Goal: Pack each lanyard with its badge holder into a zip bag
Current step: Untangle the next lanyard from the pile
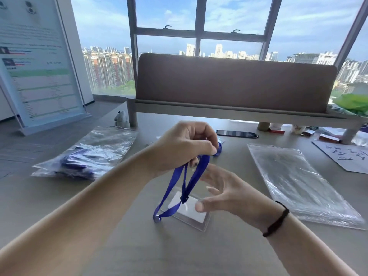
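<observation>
My left hand (180, 148) is raised above the worktop (123, 246), its fingers (207, 145) closed in a pinch on the blue lanyard (196, 176). The ribbon hangs from the pinch in two strands that meet at a dark clip over the badge holder (189, 211); a further strand runs down to a loop with a small metal fitting just left of the holder, and a short blue end curls out beyond my knuckles. The badge holder is a clear rectangular sleeve with a white insert; no writing can be made out on it. Whether it lies flat or is partly lifted by the lanyard cannot be told.

My right hand (225, 193), a dark band (276, 220) at the wrist, hovers just right of the hanging strands with fingers spread and holding nothing; the thumb tip sits over the holder's right edge.

To the right lies a flat stack of clear zip bags (298, 184), apart from both hands. To the left, a clear plastic bag (89, 154) holds more blue lanyards. Beyond my hands a dark phone (237, 134) lies face up. At far right a white sheet (346, 156) bears dark brush-like handwritten characters, not legible. A standing display board (37, 62) at left carries printed text and green-banded tables, too blurred to read. A brown padded divider (235, 82) stands along the worktop's far edge before the window (199, 32).
</observation>
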